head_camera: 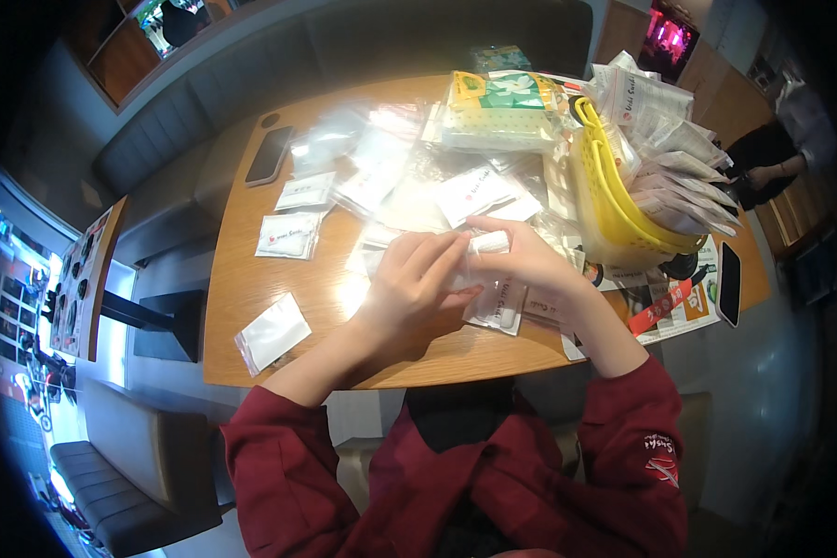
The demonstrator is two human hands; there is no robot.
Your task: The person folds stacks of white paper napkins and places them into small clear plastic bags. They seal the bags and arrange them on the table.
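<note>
Over the near part of the wooden table (pixel 244 293), my two hands meet. My right hand (pixel 533 254) grips a small white roll (pixel 489 243), possibly a rolled wet towel, between thumb and fingers. My left hand (pixel 415 272) pinches what looks like a clear plastic bag (pixel 460 273) against the roll's left end; its fingers hide most of the bag. Just under my right hand lies a printed packet (pixel 495 307) with something white inside. Beyond my hands rest white printed packets (pixel 476 192) and a heap of clear plastic bags (pixel 376 157).
A yellow plastic basket (pixel 593 188) full of packets (pixel 683 181) stands at right. Behind is a green and yellow plastic pack (pixel 506 104). Phones lie at left (pixel 270 155) and right (pixel 728 284). Small packets (pixel 289 236) and a white packet (pixel 274 333) lie left. A person (pixel 774 153) stands beyond.
</note>
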